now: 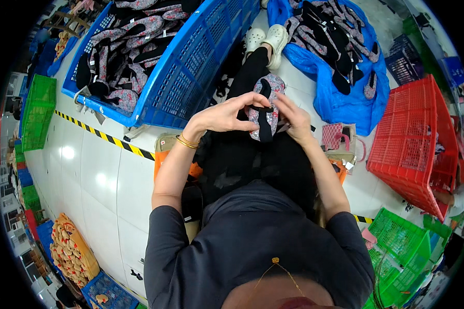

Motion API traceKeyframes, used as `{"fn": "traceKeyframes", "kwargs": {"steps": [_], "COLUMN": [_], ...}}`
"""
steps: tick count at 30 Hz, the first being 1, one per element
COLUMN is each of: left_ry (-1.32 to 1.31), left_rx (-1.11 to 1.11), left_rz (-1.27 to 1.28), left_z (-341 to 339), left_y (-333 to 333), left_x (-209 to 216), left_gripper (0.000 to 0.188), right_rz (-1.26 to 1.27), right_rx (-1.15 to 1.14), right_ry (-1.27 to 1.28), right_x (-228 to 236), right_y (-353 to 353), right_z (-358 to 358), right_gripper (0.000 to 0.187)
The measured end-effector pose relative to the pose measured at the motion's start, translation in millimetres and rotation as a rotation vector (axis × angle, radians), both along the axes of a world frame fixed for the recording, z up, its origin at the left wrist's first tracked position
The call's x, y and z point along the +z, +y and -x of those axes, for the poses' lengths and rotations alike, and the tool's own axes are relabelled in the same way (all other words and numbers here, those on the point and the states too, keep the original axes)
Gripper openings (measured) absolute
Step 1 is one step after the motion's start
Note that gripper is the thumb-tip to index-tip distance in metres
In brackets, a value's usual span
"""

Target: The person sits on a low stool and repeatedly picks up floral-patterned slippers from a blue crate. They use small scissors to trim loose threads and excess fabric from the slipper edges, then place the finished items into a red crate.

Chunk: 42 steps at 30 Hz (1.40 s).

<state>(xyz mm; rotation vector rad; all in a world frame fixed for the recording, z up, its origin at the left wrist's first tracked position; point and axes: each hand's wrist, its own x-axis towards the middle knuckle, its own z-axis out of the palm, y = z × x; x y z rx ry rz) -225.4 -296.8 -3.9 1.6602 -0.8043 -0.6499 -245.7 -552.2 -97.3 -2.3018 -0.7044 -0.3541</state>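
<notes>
Above my lap I hold a soft slipper (pixel 265 110) in grey, pink and red floral fabric with black parts. My left hand (pixel 226 114) is at its left side, fingers curled over the black opening and thumb lower down against it. On the other side, my right hand (pixel 294 119) has its fingers closed on the right edge. Part of that grip is hidden by the slipper. More such slippers fill a large blue crate (pixel 172 77) at the far left. Others lie heaped on a blue plastic sheet (pixel 345 105) at the far right.
To the right stand a red crate (pixel 402 139) and green baskets (pixel 397 234). A pink checked bag piece (pixel 332 136) lies beside my right knee. On the left, a green crate (pixel 39 113) stands past yellow-black floor tape (pixel 105 135). A sack of tan plush items (pixel 69 250) sits lower left.
</notes>
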Motion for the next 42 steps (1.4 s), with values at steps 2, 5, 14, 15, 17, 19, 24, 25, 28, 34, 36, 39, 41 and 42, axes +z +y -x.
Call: {"fn": "traceKeyframes", "kwargs": {"steps": [2, 5, 14, 15, 17, 19, 24, 25, 28, 34, 36, 39, 41, 42], "left_ry": [0.039, 0.026, -0.136, -0.195, -0.533, -0.643, -0.335, -0.289, -0.225, 0.282, 0.473, 0.651, 0.732, 0.772], "left_rx": [0.01, 0.022, 0.09, 0.136, 0.381, 0.648, 0.856, 0.869, 0.86, 0.764, 0.797, 0.797, 0.777, 0.763], "left_rz": [0.028, 0.045, -0.043, -0.099, -0.086, -0.165, -0.334, -0.324, -0.252, 0.084, 0.142, 0.141, 0.135, 0.147], "left_z": [4, 13, 35, 42, 57, 78, 119, 119, 122, 123, 125, 125, 125, 124], "left_y": [-2, -7, -33, -32, -41, -51, -77, -80, -75, -64, -65, -64, -57, -55], "left_x": [-5, -15, -25, -26, -35, -38, -65, -68, -75, -94, -92, -88, -88, -91], "left_gripper": [0.054, 0.048, 0.038, 0.038, 0.031, 0.025, 0.033, 0.029, 0.018, 0.013, 0.01, 0.011, 0.015, 0.017], "right_rz": [-0.038, -0.057, -0.613, -0.613, -0.511, -0.506, -0.508, -0.499, -0.483, -0.366, -0.322, -0.309, -0.277, -0.258], "right_rx": [-0.173, -0.357, 0.072, 0.092, 0.142, 0.139, 0.138, 0.141, 0.132, 0.078, 0.067, 0.058, -0.02, -0.042], "right_ry": [0.073, 0.217, 0.811, 0.807, 0.814, 0.823, 0.641, 0.611, 0.56, 0.477, 0.455, 0.413, 0.476, 0.545], "right_x": [-11, -2, 40, 44, 25, 21, 16, 14, 14, 17, 16, 17, 28, 37], "right_y": [-19, -31, -6, 0, -3, -1, -1, -2, 3, 2, 1, -4, -8, -14], "right_z": [5, 14, 45, 47, 48, 51, 57, 59, 65, 70, 71, 73, 73, 71], "right_gripper": [0.05, 0.042, 0.024, 0.021, 0.016, 0.014, 0.016, 0.016, 0.018, 0.022, 0.022, 0.023, 0.026, 0.035]}}
